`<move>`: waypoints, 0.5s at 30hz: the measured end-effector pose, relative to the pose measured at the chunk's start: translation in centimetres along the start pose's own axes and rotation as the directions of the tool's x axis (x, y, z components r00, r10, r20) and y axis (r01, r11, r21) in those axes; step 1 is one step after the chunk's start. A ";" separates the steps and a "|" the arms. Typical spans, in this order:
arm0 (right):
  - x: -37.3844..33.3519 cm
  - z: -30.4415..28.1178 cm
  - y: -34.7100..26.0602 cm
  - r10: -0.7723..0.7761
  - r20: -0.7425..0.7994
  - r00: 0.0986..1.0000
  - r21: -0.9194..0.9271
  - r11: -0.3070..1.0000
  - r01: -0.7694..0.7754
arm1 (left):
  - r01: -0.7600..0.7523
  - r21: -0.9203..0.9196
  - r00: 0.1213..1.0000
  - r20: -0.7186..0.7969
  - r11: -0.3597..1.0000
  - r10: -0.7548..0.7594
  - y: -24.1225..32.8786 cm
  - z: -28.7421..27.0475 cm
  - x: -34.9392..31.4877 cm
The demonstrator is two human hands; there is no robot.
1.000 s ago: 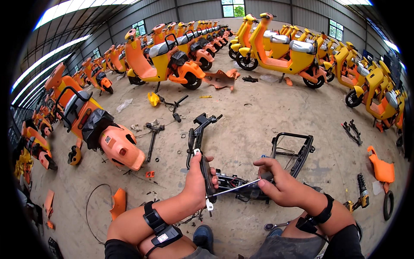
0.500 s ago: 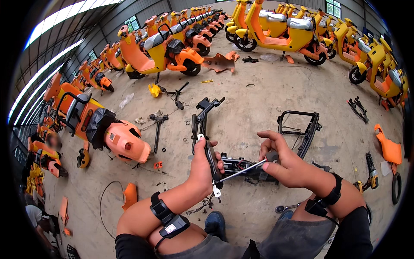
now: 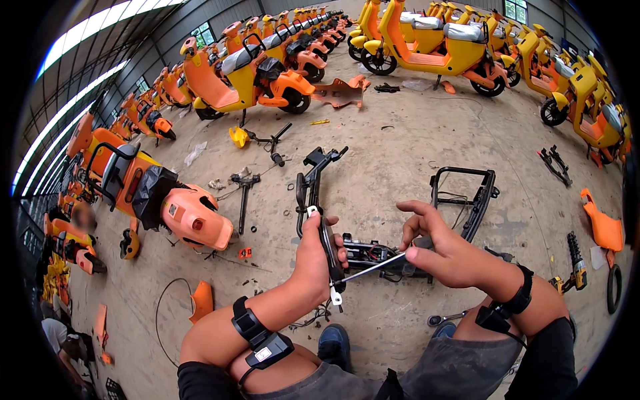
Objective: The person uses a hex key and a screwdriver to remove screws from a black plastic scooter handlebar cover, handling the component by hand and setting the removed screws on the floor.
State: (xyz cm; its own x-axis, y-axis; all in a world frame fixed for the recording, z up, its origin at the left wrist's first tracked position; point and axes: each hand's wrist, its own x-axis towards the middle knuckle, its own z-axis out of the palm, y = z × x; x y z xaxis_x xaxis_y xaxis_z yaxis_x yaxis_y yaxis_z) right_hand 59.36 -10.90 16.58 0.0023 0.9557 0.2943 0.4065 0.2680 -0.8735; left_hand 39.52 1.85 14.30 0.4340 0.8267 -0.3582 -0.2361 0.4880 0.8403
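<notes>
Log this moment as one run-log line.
left hand: grips black tool handle | right hand: pinches its metal shaft | below: black part on concrete floor

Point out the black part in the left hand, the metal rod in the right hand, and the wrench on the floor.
black part (image 3: 328, 243), head view, mid shaft beside the fingers
metal rod (image 3: 370, 270), head view, middle of the rod
wrench (image 3: 445, 319), head view, its handle

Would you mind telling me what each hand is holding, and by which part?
Left hand grips a black bar around its middle; right hand pinches the far end of a thin metal rod.

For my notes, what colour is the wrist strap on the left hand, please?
Black, on the left wrist strap, head view.
</notes>
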 end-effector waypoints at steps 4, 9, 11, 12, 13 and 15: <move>1.1 -2.0 -1.6 0.353 0.309 0.883 -0.298 0.918 -0.263 | -0.020 -0.006 1.000 -0.010 1.000 0.020 -0.1 -0.5 0.0; 0.1 -0.8 -0.9 0.127 0.055 0.990 -0.086 0.989 -0.122 | -0.018 -0.028 1.000 0.000 0.999 0.018 0.1 -0.2 0.0; -0.2 -0.4 -0.9 0.070 0.039 0.997 -0.043 0.997 -0.068 | -0.012 -0.040 1.000 0.003 0.999 0.013 0.2 -0.1 0.0; -0.1 -0.3 -0.9 0.038 0.033 0.999 -0.019 0.999 -0.038 | -0.012 -0.036 1.000 0.003 0.999 0.012 0.2 -0.1 -0.1; -0.1 -0.4 -0.9 0.094 0.060 0.994 -0.019 0.996 -0.093 | -0.011 -0.033 1.000 0.004 0.999 0.012 0.3 0.0 -0.2; 0.1 -0.6 -0.9 0.204 0.116 0.972 -0.022 0.979 -0.202 | -0.005 -0.048 1.000 -0.005 0.999 0.005 0.2 -0.3 0.0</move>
State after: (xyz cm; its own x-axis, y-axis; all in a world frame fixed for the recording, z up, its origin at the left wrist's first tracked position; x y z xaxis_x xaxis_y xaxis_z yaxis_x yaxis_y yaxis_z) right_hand 59.56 -11.11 17.63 -0.0207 0.9978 0.0635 0.4176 0.0663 -0.9062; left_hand 39.17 2.01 14.33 0.4281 0.8305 -0.3562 -0.2800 0.4967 0.8215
